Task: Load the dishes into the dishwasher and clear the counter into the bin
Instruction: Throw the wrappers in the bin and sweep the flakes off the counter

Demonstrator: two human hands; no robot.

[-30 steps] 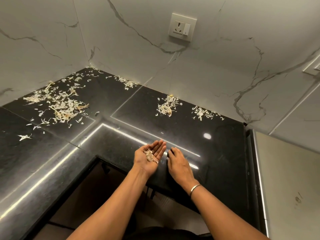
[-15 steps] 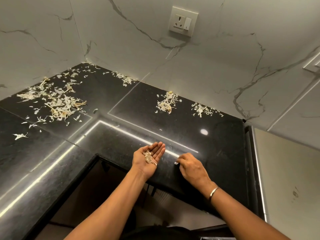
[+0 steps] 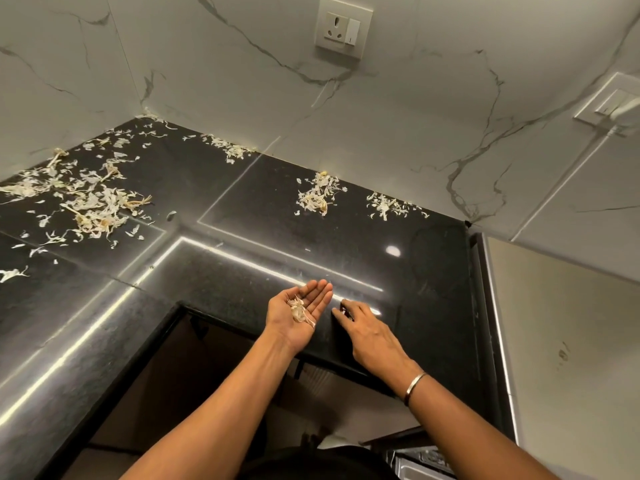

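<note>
Left hand (image 3: pixel 298 315): palm up, fingers (image 3: pixel 320 292) straight, cupped as tray for pale papery peel scraps (image 3: pixel 300 311). Right hand (image 3: pixel 367 333): fingers bent onto glossy black stone counter (image 3: pixel 346 244); pinch unclear. Further peel heaps (image 3: pixel 317 197) near marble wall (image 3: pixel 381 133), uncollected.

The black stone counter (image 3: pixel 346 244) is carrying papery peel scraps: a wide scatter (image 3: pixel 93 206) is lying far left, and two small heaps (image 3: pixel 317 197) are sitting far right by the wall (image 3: pixel 398 133).

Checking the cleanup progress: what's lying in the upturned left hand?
A small clump of pale, papery peels lies in the open palm of the left hand. Whatever is beneath the clump is covered.
</note>
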